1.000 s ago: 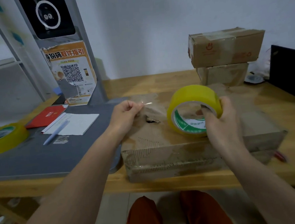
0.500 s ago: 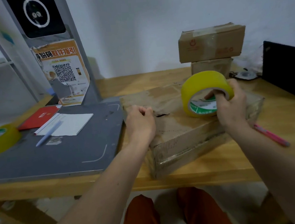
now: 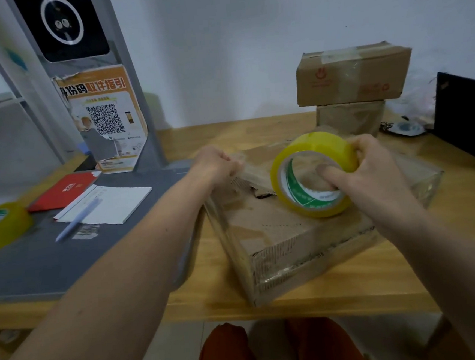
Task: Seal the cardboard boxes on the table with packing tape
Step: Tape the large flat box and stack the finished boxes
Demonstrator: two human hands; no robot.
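A: What's held?

B: Right hand [image 3: 372, 169] grips the tape roll [image 3: 314, 175], thumb through its core; left hand [image 3: 215, 164] pinches the loose tape end over the box [image 3: 288, 232] at the table's [image 3: 353, 290] front edge.

A: Risk?

B: Tape may fold onto itself if slack. Open room lies right of the box

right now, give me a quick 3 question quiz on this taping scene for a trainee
1. True or false: the right hand holds the tape roll with a thumb through its core.
2. Which sits on the grey mat? A) the stacked boxes B) the pen C) the flat box
3. What does the left hand pinch over the flat box?

Key: 1 true; 2 B; 3 the free end of the clear tape, though it is faint in the head view.
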